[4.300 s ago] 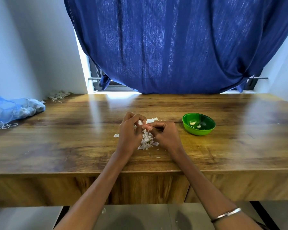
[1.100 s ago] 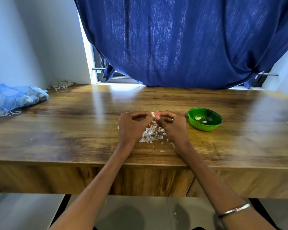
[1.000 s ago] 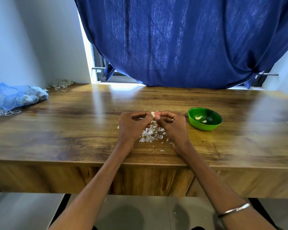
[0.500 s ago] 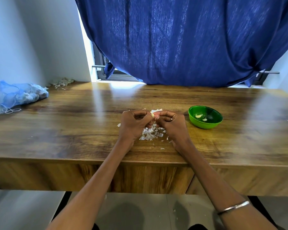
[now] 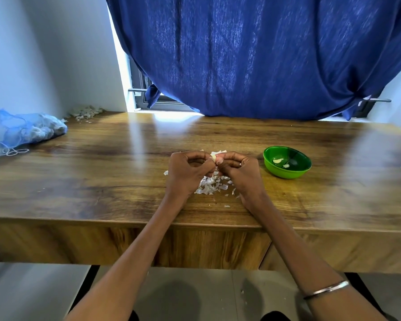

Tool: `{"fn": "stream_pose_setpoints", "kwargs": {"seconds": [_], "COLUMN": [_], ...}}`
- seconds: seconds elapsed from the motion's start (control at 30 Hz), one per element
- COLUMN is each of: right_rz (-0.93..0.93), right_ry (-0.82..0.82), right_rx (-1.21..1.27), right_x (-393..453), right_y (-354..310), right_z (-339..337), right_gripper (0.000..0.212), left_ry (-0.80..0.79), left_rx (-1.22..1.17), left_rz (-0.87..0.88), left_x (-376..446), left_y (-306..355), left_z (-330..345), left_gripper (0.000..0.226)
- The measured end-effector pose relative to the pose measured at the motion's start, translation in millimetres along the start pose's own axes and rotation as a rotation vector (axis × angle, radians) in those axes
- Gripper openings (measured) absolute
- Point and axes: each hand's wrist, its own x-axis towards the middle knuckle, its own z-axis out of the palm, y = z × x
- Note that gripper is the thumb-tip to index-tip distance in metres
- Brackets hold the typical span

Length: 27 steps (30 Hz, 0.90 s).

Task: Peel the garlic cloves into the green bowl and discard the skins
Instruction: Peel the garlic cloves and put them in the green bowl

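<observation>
L hand (image 5: 187, 172) & R hand (image 5: 237, 169) meet fingertip to fingertip above desk (image 5: 102, 172), both w/ fingers curled, pinching one garlic clove (image 5: 214, 156) between them. Clove mostly hidden by fingertips; only a pale tip shows, so long axis and pointing direction can't be read. Loose skin flap sticks up just behind fingertips. Skin pile (image 5: 210, 185) lies on desk directly below/between hands, a few flakes scattered near R wrist. Green bowl (image 5: 287, 165) sits on desk to R of R hand, apart from it, upright; 2 peeled cloves (image 5: 277, 161) inside. Blue mesh bag (image 5: 28, 129) at far L edge of desk. Second skin heap (image 5: 85, 111) in far L corner. Bangle (image 5: 325, 290) on R forearm.
</observation>
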Motion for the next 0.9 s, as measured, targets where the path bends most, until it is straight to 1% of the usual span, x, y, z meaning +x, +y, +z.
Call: {"fn": "stream_pose_setpoints", "kwargs": {"seconds": [0.17,0.3,0.6,0.77,0.9], "right_rz": [0.022,0.017,0.019,-0.016,-0.005], "right_ry": [-0.007,-0.003,-0.012,-0.005,0.001], "right_rx": [0.006,0.021,0.039,0.018,0.027], "right_x": [-0.7,-1.5,0.0,0.2,0.1], "right_y": [-0.4,-1.9,0.2,2.4,2.2], "right_z": [-0.1,0.1,-0.5,0.0,0.2], "right_gripper": [0.015,0.011,0.010,0.013,0.013], "left_ry": [-0.006,-0.015,-0.005,-0.004,0.002], "left_rx": [0.035,0.019,0.024,0.059,0.042], "left_rz": [0.025,0.047,0.095,0.116,0.116], "left_x": [1.4,-0.1,-0.8,0.5,0.9], "left_y": [-4.1,-4.5,-2.8,-5.1,-6.6], "left_z": [-1.0,-1.0,0.5,0.6,0.3], "left_gripper": [0.024,0.018,0.013,0.017,0.009]}}
